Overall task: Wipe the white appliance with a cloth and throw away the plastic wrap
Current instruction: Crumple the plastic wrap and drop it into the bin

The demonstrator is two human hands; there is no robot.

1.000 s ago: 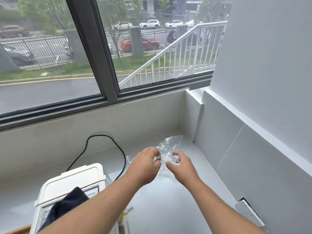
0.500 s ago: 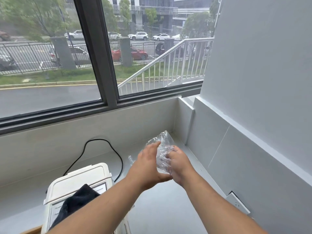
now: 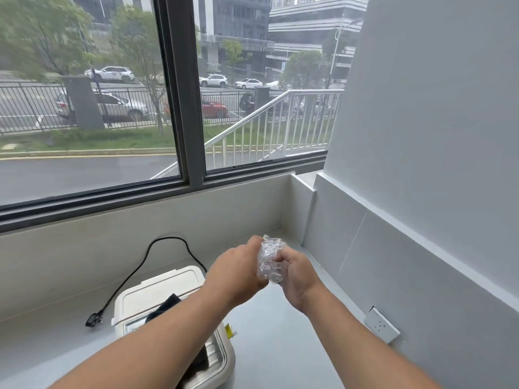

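A crumpled wad of clear plastic wrap (image 3: pixel 270 259) sits squeezed between both hands above the grey counter (image 3: pixel 283 343). My left hand (image 3: pixel 238 272) presses it from the left with curled fingers, and my right hand (image 3: pixel 299 272) grips it from the right. The white appliance (image 3: pixel 160 293) stands on the counter at the lower left, partly hidden by my left forearm. A dark cloth (image 3: pixel 165 306) lies on its lid.
The appliance's black power cord (image 3: pixel 146 256) loops along the back wall and ends in an unplugged plug (image 3: pixel 94 321) on the counter. A white wall socket (image 3: pixel 380 324) sits low on the right wall. A large window runs above the counter.
The plastic wrap went from a loose spread sheet to a tight wad between my hands. Both hands closed together and lifted slightly; the camera tilted up.
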